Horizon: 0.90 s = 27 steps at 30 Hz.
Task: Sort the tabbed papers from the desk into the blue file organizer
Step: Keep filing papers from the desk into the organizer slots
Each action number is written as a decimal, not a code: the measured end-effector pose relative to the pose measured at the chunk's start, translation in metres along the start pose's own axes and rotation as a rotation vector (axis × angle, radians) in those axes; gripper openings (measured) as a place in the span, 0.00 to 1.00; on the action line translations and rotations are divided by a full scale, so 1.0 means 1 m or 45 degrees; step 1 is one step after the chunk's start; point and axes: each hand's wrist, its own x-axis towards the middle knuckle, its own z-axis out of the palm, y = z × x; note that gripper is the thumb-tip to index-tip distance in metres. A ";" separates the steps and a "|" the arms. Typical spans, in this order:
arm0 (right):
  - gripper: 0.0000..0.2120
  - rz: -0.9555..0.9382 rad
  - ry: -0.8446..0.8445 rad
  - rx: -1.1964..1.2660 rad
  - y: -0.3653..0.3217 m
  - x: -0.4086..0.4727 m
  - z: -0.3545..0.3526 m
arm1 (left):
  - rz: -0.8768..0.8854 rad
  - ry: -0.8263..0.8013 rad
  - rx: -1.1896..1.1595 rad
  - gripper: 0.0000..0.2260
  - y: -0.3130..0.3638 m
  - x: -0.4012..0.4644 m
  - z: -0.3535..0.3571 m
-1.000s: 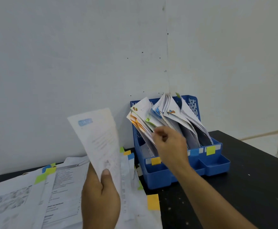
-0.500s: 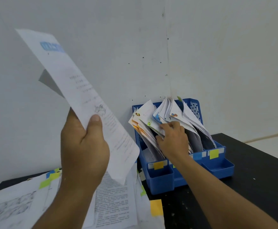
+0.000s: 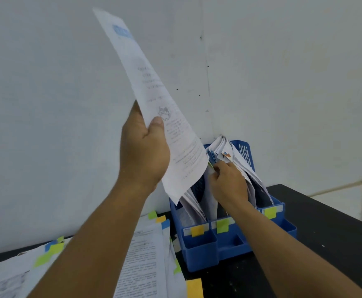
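My left hand (image 3: 143,147) grips a white printed sheet with a blue tab (image 3: 154,100) and holds it raised, its lower end hanging over the left side of the blue file organizer (image 3: 199,248). My right hand (image 3: 227,181) is inside the organizer, its fingers curled around filed papers (image 3: 225,147) and holding them apart from the left bundle. Yellow and green labels mark the organizer's front slots. A pile of tabbed papers (image 3: 141,261) lies on the black desk (image 3: 335,229) at the lower left.
The organizer stands against a white wall in the corner. Loose papers with green, yellow and blue tabs spread across the desk's left side. A yellow sticky tab (image 3: 194,288) lies at the pile's right edge.
My left hand has carried the sheet right, from the left of the view to above the organizer. My right hand stays among the filed papers, and the view has shifted left.
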 end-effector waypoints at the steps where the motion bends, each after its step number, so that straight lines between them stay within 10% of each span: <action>1: 0.08 0.010 0.002 0.030 0.001 0.002 -0.003 | -0.014 -0.006 0.046 0.16 -0.010 -0.001 0.007; 13: 0.06 0.080 0.072 0.071 0.030 0.023 -0.023 | -0.300 0.260 0.420 0.22 -0.099 -0.025 0.026; 27: 0.08 0.093 0.153 0.073 0.033 0.025 -0.025 | -0.082 0.045 0.697 0.18 -0.102 -0.025 0.024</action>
